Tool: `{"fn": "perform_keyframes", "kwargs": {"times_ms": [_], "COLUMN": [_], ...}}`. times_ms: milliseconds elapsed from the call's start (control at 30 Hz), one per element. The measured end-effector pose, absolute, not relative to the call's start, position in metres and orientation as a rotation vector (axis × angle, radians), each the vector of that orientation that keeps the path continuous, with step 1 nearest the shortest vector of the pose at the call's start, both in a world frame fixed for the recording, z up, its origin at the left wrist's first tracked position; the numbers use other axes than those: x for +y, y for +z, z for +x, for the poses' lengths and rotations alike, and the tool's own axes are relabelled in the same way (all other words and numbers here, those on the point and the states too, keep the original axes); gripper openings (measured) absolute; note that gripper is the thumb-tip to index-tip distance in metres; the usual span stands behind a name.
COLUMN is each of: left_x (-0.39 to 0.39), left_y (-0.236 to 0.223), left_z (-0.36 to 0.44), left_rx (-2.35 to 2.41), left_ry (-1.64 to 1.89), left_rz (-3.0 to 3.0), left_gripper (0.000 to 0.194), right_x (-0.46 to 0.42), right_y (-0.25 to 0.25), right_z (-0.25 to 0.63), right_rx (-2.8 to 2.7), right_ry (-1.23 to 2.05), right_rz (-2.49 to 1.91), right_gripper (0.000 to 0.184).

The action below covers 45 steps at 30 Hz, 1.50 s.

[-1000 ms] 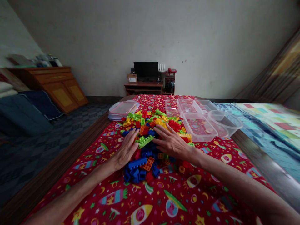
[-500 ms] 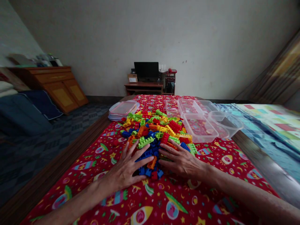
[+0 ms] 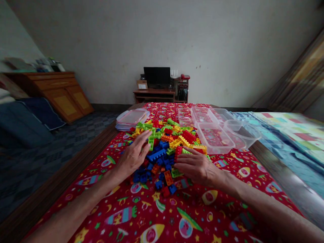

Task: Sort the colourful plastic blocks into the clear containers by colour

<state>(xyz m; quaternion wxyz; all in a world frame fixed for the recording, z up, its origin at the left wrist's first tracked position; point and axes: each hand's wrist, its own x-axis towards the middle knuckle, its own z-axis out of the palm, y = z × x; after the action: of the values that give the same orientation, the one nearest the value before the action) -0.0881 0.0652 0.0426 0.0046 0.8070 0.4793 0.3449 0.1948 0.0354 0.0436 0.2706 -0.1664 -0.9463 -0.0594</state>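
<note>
A loose heap of toy building bricks (image 3: pixel 165 153) in blue, green, red, orange and yellow covers the middle of the tablecloth. At its left side is my left hand (image 3: pixel 133 153), fingers stretched forward and thumb apart, close beside some light green bricks (image 3: pixel 154 135). I cannot tell whether its fingertips touch them. My right hand (image 3: pixel 198 167) lies low over the right edge of the heap with its fingers extended. Near its fingertips are a red brick (image 3: pixel 178 153) and a green brick (image 3: pixel 176 173). An orange brick (image 3: pixel 168 178) rests at the near edge, between the hands.
Clear plastic containers (image 3: pixel 215 146) stand at the right of the heap. Stacked lids (image 3: pixel 131 117) lie at the back left. A red patterned cloth (image 3: pixel 121 216) covers the table. Beyond it are a desk with a monitor (image 3: pixel 157 76) and, at right, a bed (image 3: pixel 291 135).
My left hand has moved left and forward off the near bricks, uncovering blue ones. My right hand stays near the same place, slightly lower. The near bricks are more spread out.
</note>
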Motion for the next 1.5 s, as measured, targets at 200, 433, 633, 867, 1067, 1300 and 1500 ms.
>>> {"fn": "perform_keyframes", "kwargs": {"times_ms": [200,433,633,867,1067,1300,1500], "left_x": [0.084,0.088,0.081,0.091,0.115,0.123,0.114], "left_y": [0.044,0.025,0.016,0.037,0.077,0.082,0.073], "left_z": [-0.117,-0.127,-0.129,-0.122,-0.110,-0.088,-0.062], "left_rx": [1.576,1.511,1.577,1.591,1.450,1.430,1.192], "left_ry": [1.222,1.037,1.074,1.098,0.575,0.783,1.172], "left_rz": [2.253,2.360,2.258,2.273,2.494,2.398,2.047], "left_gripper": [0.051,0.053,0.052,0.048,0.047,0.044,0.048], "right_x": [0.063,0.110,0.119,0.122,0.125,0.110,0.108], "right_y": [0.075,0.084,0.080,0.090,0.102,0.106,0.083], "right_z": [0.207,0.210,0.207,0.201,0.204,0.162,0.133], "right_rx": [-2.168,-1.815,-2.165,-2.335,-2.282,-2.393,-2.452], "right_ry": [0.001,0.347,0.149,0.318,0.050,0.240,0.152], "right_rz": [-0.822,-1.100,-1.400,-1.386,-1.385,-0.922,-0.715], "right_gripper": [0.028,0.029,0.035,0.039,0.033,0.031,0.053]}}
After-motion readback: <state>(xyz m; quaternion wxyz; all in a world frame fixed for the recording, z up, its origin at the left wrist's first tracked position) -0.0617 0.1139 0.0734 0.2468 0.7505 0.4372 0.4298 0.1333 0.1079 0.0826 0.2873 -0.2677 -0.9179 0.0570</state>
